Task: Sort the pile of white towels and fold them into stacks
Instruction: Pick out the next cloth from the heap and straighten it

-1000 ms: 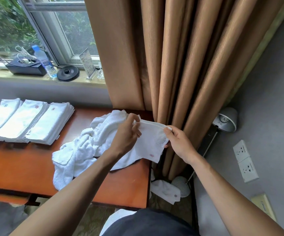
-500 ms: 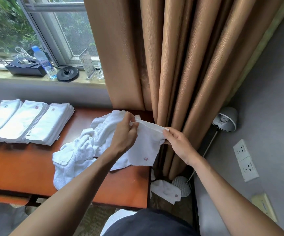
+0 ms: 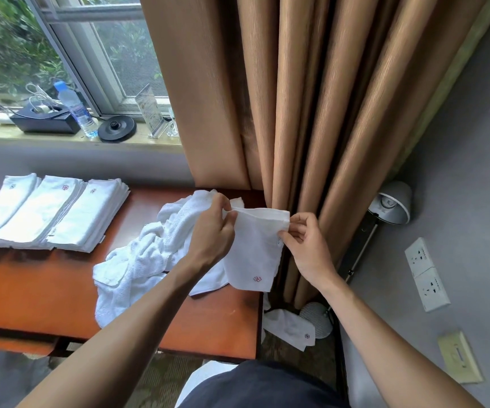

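1. The pile [image 3: 149,251] of loose white towels lies crumpled on the red-brown worktop [image 3: 46,290].
2. Just right of the pile, a small towel [image 3: 255,248] hangs by its top edge, stretched between both hands. It has a red emblem near its lower edge, and its lower left part overlaps the pile's right side.
3. The left hand [image 3: 211,231], in front of the pile's right part, pinches the small towel's top left corner between the thumb and curled fingers [image 3: 228,222].
4. The right hand [image 3: 305,245], farther right of the pile, pinches the top right corner, its fingers [image 3: 293,231] curled on the hem.
5. Left of the pile and apart from it, three folded stacks [image 3: 52,213] lie side by side, touching one another.
6. Below and right of the pile, a fallen towel [image 3: 290,325] lies on the floor, off the worktop.
7. Behind the pile to the right hangs a tan curtain [image 3: 296,113].
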Demonstrator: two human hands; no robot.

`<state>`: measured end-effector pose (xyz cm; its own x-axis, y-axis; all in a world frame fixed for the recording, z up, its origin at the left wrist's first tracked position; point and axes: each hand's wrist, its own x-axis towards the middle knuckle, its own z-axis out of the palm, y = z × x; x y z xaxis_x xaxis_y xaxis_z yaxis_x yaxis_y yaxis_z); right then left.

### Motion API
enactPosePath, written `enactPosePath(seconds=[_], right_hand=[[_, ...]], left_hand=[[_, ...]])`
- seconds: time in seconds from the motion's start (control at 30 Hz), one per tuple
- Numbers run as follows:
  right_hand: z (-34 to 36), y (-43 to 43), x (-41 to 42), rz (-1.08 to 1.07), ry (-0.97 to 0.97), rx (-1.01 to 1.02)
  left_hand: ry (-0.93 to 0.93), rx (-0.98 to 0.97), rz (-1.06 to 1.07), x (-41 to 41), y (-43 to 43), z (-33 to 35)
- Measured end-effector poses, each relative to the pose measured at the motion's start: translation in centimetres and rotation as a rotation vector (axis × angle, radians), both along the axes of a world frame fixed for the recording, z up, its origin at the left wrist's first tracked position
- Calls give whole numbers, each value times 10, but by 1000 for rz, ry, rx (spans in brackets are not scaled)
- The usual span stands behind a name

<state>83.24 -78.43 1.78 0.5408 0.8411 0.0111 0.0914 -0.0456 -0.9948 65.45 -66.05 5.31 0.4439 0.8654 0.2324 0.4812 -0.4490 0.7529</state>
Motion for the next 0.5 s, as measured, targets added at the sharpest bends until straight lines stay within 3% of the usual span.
enactPosePath(seconds=[0.2,0.5], right_hand=[[-2,-2,6,-5,-130,80],[-9,-1,12,-13,-167,-34]], left_hand=[[-20,-2,-28,0,-7,1],[-28,-38,-87,0,-14,6]])
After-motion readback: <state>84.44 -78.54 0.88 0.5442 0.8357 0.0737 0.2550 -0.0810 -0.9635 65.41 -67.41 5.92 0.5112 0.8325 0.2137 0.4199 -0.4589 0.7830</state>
